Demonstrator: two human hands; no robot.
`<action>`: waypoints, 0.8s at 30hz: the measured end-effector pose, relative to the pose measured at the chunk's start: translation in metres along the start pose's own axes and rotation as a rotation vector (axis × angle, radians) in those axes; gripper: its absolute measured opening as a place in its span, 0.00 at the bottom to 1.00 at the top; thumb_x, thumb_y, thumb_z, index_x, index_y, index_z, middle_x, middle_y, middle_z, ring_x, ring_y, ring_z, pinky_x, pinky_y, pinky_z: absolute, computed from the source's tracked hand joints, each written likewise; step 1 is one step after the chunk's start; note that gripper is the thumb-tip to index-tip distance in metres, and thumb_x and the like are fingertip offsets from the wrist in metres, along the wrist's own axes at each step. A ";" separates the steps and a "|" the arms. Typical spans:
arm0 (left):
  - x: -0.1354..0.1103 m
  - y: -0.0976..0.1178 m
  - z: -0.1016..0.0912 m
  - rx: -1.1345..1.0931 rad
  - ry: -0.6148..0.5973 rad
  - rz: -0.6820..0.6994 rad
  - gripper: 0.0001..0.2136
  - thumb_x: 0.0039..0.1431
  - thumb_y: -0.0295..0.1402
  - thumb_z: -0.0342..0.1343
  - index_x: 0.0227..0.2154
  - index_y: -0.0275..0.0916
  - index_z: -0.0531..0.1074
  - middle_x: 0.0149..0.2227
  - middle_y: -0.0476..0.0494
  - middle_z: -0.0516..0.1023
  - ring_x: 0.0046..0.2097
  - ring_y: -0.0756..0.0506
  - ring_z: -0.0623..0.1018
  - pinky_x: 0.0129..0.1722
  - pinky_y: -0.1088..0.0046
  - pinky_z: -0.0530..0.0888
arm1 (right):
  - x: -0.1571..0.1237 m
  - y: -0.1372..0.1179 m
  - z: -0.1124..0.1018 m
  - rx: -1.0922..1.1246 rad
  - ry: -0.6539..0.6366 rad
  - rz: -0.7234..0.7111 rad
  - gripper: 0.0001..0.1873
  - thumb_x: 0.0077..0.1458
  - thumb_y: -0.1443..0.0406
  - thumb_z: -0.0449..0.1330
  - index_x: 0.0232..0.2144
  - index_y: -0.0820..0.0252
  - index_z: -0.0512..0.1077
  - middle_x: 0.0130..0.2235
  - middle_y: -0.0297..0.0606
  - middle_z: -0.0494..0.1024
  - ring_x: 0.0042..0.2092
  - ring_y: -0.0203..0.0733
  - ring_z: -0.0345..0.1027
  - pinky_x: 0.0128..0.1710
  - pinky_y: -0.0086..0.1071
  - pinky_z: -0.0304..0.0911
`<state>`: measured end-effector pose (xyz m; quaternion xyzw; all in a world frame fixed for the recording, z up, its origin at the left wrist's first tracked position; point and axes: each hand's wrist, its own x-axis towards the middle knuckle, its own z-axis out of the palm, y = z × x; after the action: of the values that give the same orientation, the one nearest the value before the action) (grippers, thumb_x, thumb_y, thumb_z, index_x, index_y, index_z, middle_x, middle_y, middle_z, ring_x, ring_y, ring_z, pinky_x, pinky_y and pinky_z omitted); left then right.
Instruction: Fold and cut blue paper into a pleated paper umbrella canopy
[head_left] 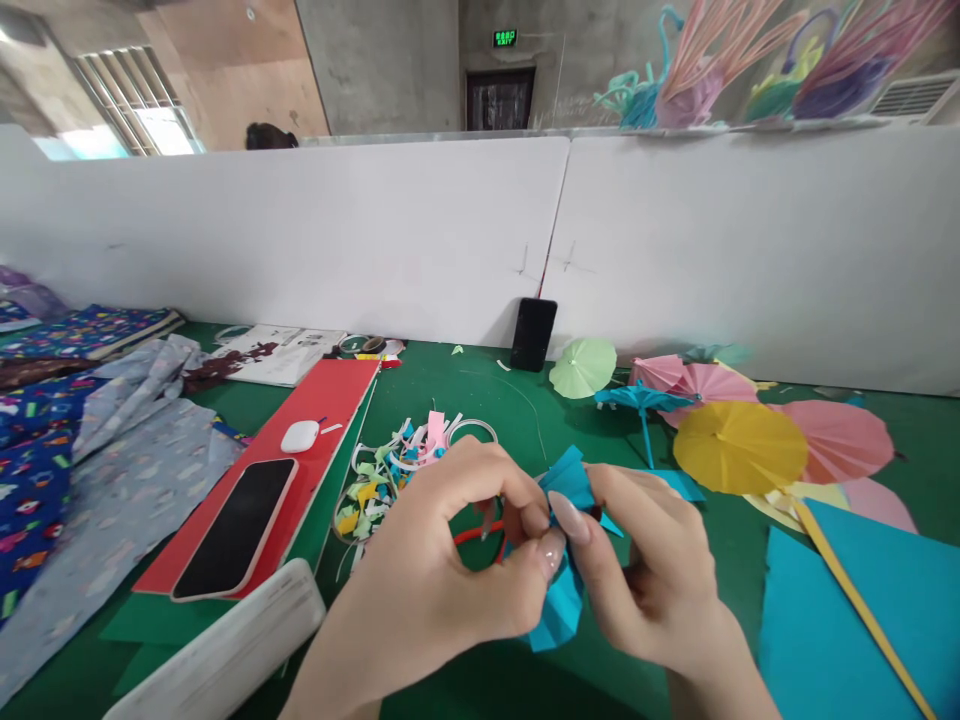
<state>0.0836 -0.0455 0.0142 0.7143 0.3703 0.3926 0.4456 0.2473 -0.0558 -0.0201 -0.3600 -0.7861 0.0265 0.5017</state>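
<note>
My left hand (442, 570) and my right hand (652, 580) meet low in the middle of the view, above the green table (465, 390). Both pinch a folded piece of blue paper (562, 600), thumbs and fingertips pressed on its pleats. The paper's top fans out above my fingers and its lower end hangs below them. A red ring-shaped object (469, 535) lies on the table just behind my left hand, partly hidden.
Scrap paper bits (390, 470) lie behind my left hand. A phone (236, 525) and white earbud case (300, 436) rest on a red board (330, 400). Paper umbrellas (739, 445) and blue sheets (840, 620) fill the right; patterned fabric (97, 450) the left. White partition (450, 230) behind, dark phone (533, 333) leaning on it.
</note>
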 end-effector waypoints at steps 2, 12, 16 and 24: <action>0.000 0.000 0.000 0.017 -0.005 0.006 0.07 0.49 0.23 0.55 0.22 0.42 0.67 0.26 0.55 0.71 0.31 0.51 0.68 0.31 0.76 0.68 | 0.000 0.000 0.001 -0.008 0.016 0.001 0.13 0.55 0.75 0.52 0.26 0.55 0.54 0.23 0.25 0.51 0.22 0.33 0.44 0.20 0.29 0.45; -0.004 0.006 -0.009 0.005 -0.053 -0.008 0.09 0.52 0.28 0.62 0.23 0.42 0.67 0.25 0.55 0.68 0.29 0.51 0.67 0.31 0.74 0.66 | 0.000 -0.009 0.001 0.165 -0.010 0.148 0.15 0.66 0.70 0.48 0.26 0.54 0.55 0.18 0.24 0.58 0.17 0.32 0.51 0.18 0.29 0.48; -0.005 0.010 -0.015 0.014 0.072 -0.058 0.13 0.59 0.34 0.56 0.20 0.41 0.63 0.21 0.54 0.63 0.26 0.51 0.65 0.24 0.74 0.60 | 0.001 -0.008 -0.001 0.342 -0.058 0.299 0.17 0.67 0.71 0.49 0.25 0.55 0.55 0.16 0.22 0.59 0.15 0.27 0.55 0.15 0.25 0.47; -0.003 0.001 -0.012 0.211 0.169 -0.082 0.11 0.67 0.43 0.49 0.31 0.45 0.68 0.30 0.53 0.70 0.30 0.50 0.71 0.26 0.78 0.67 | 0.003 -0.011 -0.006 0.518 -0.126 0.501 0.18 0.68 0.62 0.50 0.25 0.57 0.64 0.16 0.25 0.68 0.18 0.28 0.65 0.21 0.21 0.59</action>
<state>0.0722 -0.0441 0.0176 0.7057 0.4747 0.3917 0.3510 0.2452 -0.0645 -0.0108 -0.4003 -0.6702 0.3689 0.5046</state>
